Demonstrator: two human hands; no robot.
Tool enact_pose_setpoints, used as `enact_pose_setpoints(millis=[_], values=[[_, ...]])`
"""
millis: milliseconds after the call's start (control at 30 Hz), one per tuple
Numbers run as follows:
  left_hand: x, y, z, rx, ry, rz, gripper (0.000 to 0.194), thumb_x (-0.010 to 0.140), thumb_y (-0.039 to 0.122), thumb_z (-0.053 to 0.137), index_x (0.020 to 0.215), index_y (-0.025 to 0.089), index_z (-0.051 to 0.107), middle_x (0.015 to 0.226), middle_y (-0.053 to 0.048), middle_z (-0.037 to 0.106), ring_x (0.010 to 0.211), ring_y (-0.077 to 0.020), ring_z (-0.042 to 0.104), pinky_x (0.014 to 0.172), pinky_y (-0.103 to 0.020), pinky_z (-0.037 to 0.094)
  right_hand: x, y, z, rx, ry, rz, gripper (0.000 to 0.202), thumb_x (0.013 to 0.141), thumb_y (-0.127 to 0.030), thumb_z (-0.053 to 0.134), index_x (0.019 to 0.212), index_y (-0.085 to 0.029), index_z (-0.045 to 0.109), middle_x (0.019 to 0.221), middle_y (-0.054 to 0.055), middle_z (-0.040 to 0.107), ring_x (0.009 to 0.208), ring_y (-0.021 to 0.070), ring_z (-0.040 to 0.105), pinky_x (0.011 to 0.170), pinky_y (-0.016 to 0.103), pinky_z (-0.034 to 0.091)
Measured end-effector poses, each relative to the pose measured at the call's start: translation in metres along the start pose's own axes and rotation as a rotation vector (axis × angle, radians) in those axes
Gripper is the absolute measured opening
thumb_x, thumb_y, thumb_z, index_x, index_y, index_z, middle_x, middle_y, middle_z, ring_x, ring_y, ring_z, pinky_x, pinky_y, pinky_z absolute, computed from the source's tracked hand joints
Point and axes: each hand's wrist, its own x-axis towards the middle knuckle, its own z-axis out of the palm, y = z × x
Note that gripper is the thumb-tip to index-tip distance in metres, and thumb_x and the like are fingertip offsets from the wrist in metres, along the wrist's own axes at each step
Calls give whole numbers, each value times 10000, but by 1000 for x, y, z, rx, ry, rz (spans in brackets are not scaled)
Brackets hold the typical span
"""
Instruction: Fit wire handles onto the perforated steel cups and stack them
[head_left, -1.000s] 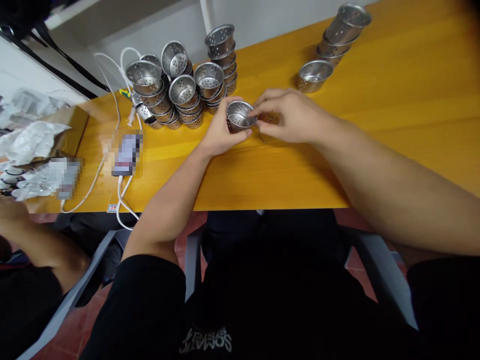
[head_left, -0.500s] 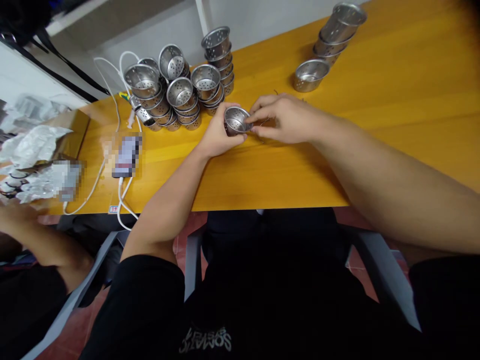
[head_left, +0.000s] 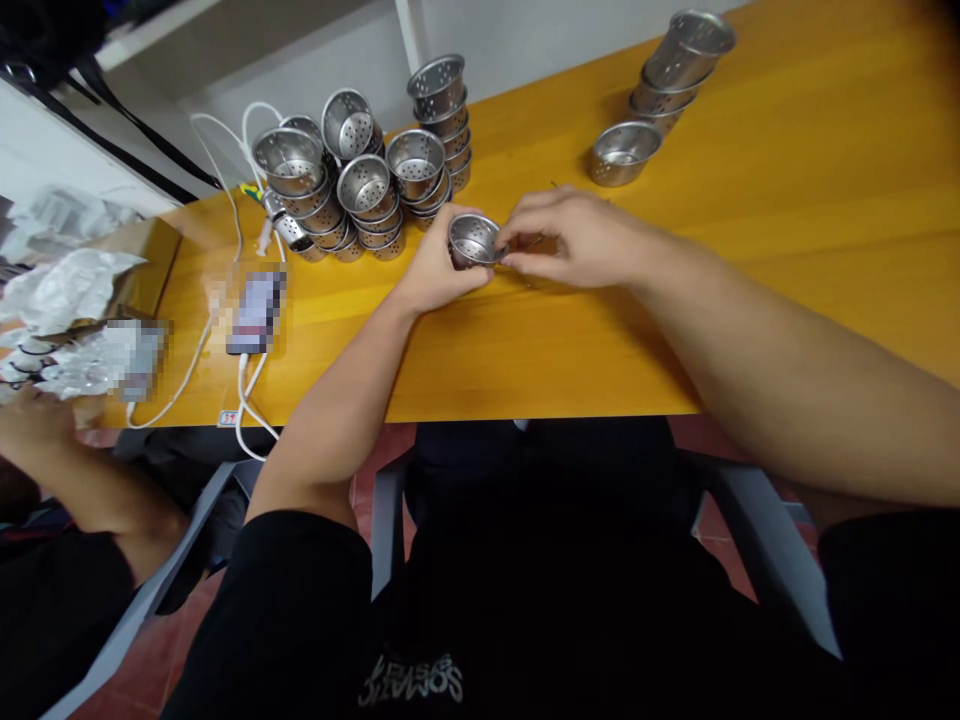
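Observation:
My left hand (head_left: 435, 262) is wrapped round a small perforated metal strainer cup (head_left: 471, 240), its opening tilted up toward me. At the cup's right rim, the thumb and fingertips of my right hand (head_left: 574, 238) are pinched together. Thin dark strands show by those fingers, but what the pinch holds is too small to make out. Just beyond my left hand stand several stacks of similar strainer cups (head_left: 365, 188). A single strainer cup (head_left: 625, 155) sits on the table past my right hand, beside a leaning stack of cups (head_left: 679, 62).
The yellow wooden table (head_left: 525, 370) runs back to a pale wall. Left of my arm lies a phone (head_left: 256, 312) with white cables. Farther left are a cardboard box (head_left: 154, 258), clear plastic bags (head_left: 71, 285) and another person's arm (head_left: 97, 480).
My right fingertips have shifted very slightly right at the cup's rim. The cup and my left hand stay in place; the view has tilted a little.

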Motion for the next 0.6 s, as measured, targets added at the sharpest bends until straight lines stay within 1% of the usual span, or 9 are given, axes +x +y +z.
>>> enact_pose_setpoints(millis=[167, 233, 300, 433, 600], values=[[-1, 0, -1, 1, -48, -8, 779, 773, 480, 885, 1368, 220, 455, 1278, -74, 659, 1168, -248, 714, 1108, -493, 588, 0, 6, 2, 27, 4, -14, 414, 1008, -702, 679, 1146, -339, 822, 1165, 82, 755, 1030, 330, 647, 982, 518, 494], [-1, 1, -2, 4, -61, -13, 779, 776, 508, 877, 1367, 219, 459, 1266, -73, 663, 1141, -240, 714, 1091, -490, 589, 0, 7, 3, 41, 0, -15, 426, 1004, -720, 681, 1135, -339, 823, 1159, 79, 757, 1025, 327, 645, 977, 511, 498], [-2, 3, -1, -8, -54, -16, 773, 768, 530, 874, 1350, 216, 473, 1240, -70, 670, 1101, -226, 711, 1038, -463, 599, 0, 7, 2, 47, -3, -21, 438, 1006, -723, 679, 1130, -329, 823, 1153, 82, 759, 1010, 319, 645, 959, 498, 503], [-3, 5, 0, -38, -27, -12, 796, 738, 586, 889, 1320, 210, 497, 1214, -73, 671, 1082, -219, 701, 979, -425, 600, 0, 8, 2, 41, 6, -64, 414, 1032, -672, 661, 1120, -306, 833, 1152, 92, 754, 971, 300, 657, 905, 470, 502], [-3, 1, 1, -25, -44, -12, 859, 728, 671, 905, 1333, 219, 496, 1221, -68, 658, 1088, -222, 690, 1020, -447, 589, 2, 17, 9, 16, 11, -127, 361, 1045, -627, 657, 1113, -327, 848, 1099, 76, 735, 957, 290, 666, 869, 434, 499]])
